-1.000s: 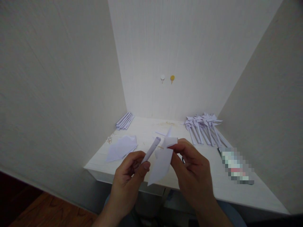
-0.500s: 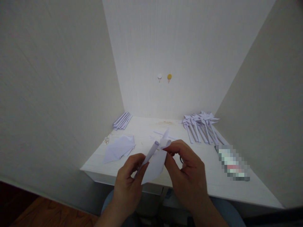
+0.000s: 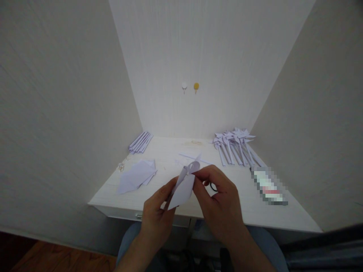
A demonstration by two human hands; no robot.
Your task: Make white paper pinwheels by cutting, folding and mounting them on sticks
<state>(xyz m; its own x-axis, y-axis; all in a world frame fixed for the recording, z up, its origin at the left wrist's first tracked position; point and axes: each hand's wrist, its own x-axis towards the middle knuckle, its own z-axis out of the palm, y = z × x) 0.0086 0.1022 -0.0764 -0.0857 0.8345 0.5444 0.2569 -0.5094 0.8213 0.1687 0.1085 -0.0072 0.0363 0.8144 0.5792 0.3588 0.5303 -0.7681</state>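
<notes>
My left hand (image 3: 157, 211) pinches a rolled white paper stick (image 3: 179, 180) near its lower end. A folded white paper piece (image 3: 184, 189) lies against the stick. My right hand (image 3: 219, 200) pinches the top corner of that paper and curls it over the stick's upper tip. Both hands hover above the front edge of the white desk (image 3: 249, 215).
A heap of finished paper pinwheels (image 3: 235, 149) lies at the back right. Rolled paper sticks (image 3: 140, 142) are stacked at the back left, cut paper sheets (image 3: 136, 175) in front of them. A blurred tube (image 3: 268, 186) rests at right. Walls close in three sides.
My right hand has brought the paper's corner over the stick's tip and the two hands have closed together. The view has shifted, so everything sits further left.
</notes>
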